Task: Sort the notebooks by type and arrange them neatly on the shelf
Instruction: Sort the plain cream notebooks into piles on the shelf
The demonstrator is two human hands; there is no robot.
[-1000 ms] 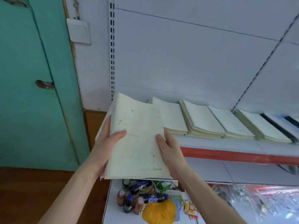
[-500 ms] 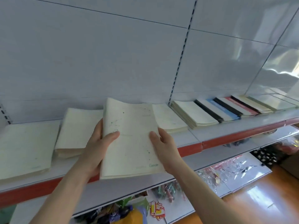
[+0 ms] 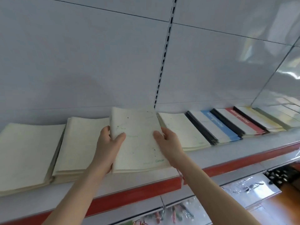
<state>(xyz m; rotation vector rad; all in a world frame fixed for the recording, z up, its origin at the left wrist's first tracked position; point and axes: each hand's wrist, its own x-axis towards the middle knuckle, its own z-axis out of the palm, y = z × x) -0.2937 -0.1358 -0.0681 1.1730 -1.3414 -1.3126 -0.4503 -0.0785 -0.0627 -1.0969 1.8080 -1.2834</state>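
I hold a stack of cream notebooks point(image 3: 138, 140) with faint green print over the white shelf point(image 3: 227, 153). My left hand point(image 3: 108, 148) grips its left edge, thumb on top. My right hand point(image 3: 168, 143) grips its right edge, thumb on the cover. The stack's near end lies on or just above the shelf between other cream stacks; its far end tilts up. Cream stacks lie at the far left point(image 3: 26, 153), beside my left hand point(image 3: 81, 143) and to the right point(image 3: 183, 130). Further right lie blue-banded point(image 3: 219, 125) and red-banded notebooks point(image 3: 241, 119) with black spines.
A red strip point(image 3: 129, 195) runs along the shelf's front edge. The white back panel has a slotted upright point(image 3: 164, 62). Pale yellow and grey notebooks point(image 3: 266, 117) lie at the far right. Packaged goods point(image 3: 175, 213) sit on the lower shelf, with wooden floor point(image 3: 279, 207) at the bottom right.
The view has swung right along the shelf, away from the green door. My hands have carried the cream stack forward and down to the shelf, between two cream stacks.
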